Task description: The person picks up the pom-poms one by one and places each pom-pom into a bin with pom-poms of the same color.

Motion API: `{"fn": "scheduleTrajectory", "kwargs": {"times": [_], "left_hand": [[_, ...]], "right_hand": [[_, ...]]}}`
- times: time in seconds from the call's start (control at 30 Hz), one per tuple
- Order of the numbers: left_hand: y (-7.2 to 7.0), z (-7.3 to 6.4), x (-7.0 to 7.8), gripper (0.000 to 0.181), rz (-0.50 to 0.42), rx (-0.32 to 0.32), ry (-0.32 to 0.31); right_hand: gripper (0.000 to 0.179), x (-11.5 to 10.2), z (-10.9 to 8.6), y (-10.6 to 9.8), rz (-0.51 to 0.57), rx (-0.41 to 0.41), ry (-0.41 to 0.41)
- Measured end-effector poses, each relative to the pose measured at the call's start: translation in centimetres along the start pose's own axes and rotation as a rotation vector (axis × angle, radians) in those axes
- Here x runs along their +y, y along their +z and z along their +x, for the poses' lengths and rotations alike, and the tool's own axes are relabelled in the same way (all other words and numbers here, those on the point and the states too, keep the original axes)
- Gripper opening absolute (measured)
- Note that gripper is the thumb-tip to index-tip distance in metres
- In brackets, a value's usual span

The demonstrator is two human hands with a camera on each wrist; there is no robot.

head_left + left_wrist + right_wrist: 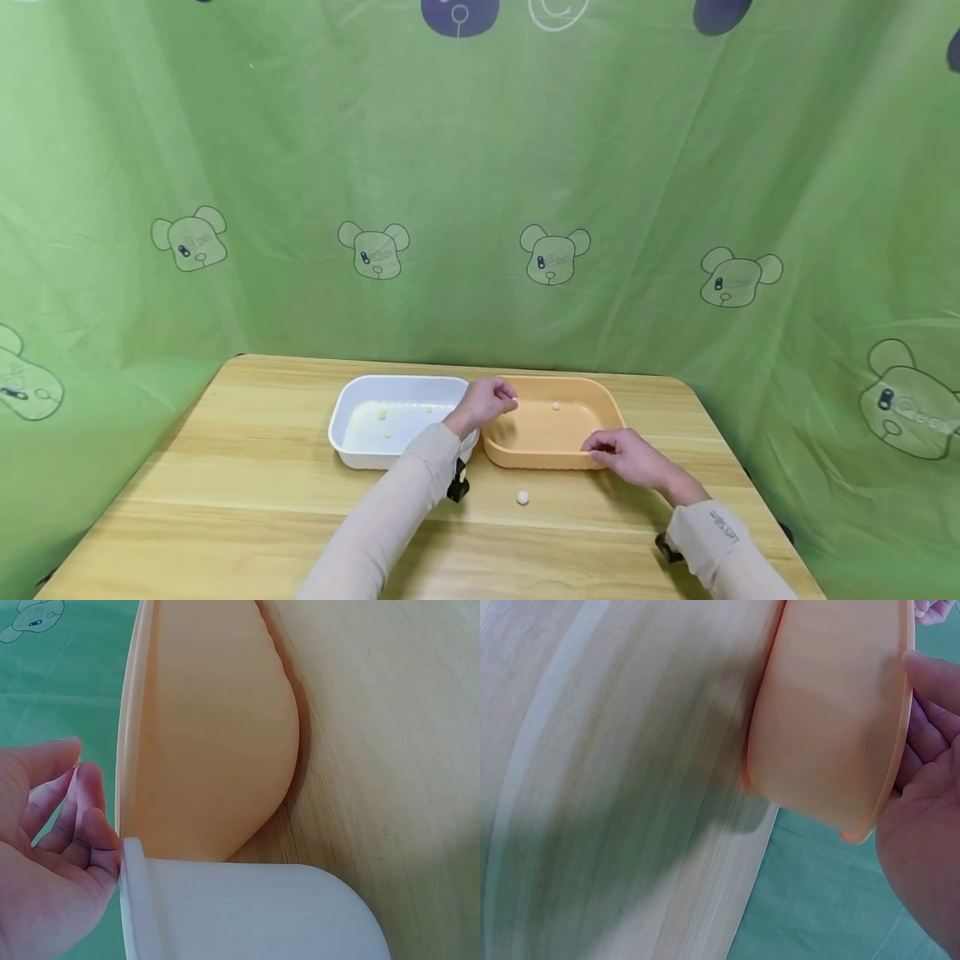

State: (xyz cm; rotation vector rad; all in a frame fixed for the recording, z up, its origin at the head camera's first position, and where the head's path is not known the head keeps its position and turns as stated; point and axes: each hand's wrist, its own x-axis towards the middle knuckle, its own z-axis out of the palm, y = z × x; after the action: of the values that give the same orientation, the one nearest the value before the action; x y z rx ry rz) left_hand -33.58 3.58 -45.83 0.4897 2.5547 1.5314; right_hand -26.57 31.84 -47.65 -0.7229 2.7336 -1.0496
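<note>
My left hand (482, 404) is over the left end of an orange plastic bin (536, 459), beside the white bin (367, 460). Its thumb and forefinger pinch a tiny whitish piece (77, 762), mostly hidden by the fingertips. On the near right corner of the orange bin, my right hand (630, 457) grips the rim, thumb outside and fingers curled over the inside, as the right wrist view shows. A small white ball (556, 406) lies inside the orange bin. Several small yellowish pieces (382, 413) are scattered in the white bin.
Another white ball (522, 497) lies on the wooden table (247, 492), in front of the orange bin. The two bins stand side by side near the table's back edge. A green curtain (465, 317) with bear faces surrounds the table at the back and sides.
</note>
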Motion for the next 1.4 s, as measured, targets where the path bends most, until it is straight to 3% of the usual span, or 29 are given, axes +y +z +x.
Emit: {"fn": "scheduleTrajectory", "kwargs": {"times": [0.47, 0.93, 1.4], "left_hand": [[0.0, 0.2, 0.2, 0.006, 0.029, 0.032, 0.022], [-0.4, 0.4, -0.3, 0.013, -0.026, 0.038, -0.015], [-1.5, -1.1, -0.2, 0.013, -0.063, 0.013, 0.063]], "right_hand": [[0.011, -0.7, -0.2, -0.1, -0.013, -0.001, -0.007], [0.012, -0.8, -0.2, -0.1, -0.016, -0.001, -0.008], [0.011, -0.9, -0.2, -0.1, -0.020, 0.003, -0.003]]}}
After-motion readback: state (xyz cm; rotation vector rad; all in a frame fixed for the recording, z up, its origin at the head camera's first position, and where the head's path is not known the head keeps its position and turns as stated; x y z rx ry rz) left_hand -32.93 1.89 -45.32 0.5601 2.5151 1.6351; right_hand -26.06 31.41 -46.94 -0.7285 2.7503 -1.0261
